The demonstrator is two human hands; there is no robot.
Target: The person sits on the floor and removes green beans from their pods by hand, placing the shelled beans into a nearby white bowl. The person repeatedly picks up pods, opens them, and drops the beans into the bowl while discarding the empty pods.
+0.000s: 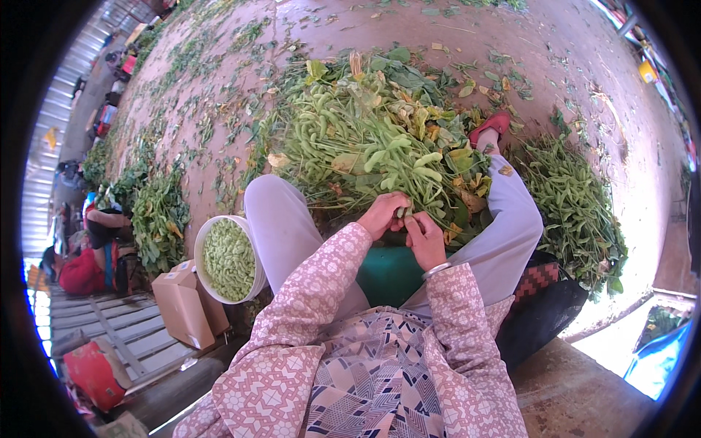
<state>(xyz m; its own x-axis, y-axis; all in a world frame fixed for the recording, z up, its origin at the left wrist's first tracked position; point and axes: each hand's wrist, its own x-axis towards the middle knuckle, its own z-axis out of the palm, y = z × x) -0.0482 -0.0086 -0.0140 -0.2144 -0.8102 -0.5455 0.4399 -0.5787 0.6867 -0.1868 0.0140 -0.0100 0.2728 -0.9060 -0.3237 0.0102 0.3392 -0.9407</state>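
My left hand [385, 214] and my right hand [426, 238] meet over the near edge of a heap of green bean plants [334, 131]. Between the fingertips of both hands is a small green bean pod [402, 212]; the fingers partly hide it. Pale green pods on stems [408, 164] lie just beyond the hands. A green container [386, 276] sits between my legs, below the hands; its inside is hidden. To the left of my knee stands a white plastic bucket [200, 257] filled nearly to the rim with shelled green beans.
A cardboard box [183, 309] stands beside the bucket. Another pile of bean plants [575, 219] lies at the right, near a black bag [547, 317]. Leaves litter the floor. A person in red [82, 274] sits at the far left beside more plants [156, 219].
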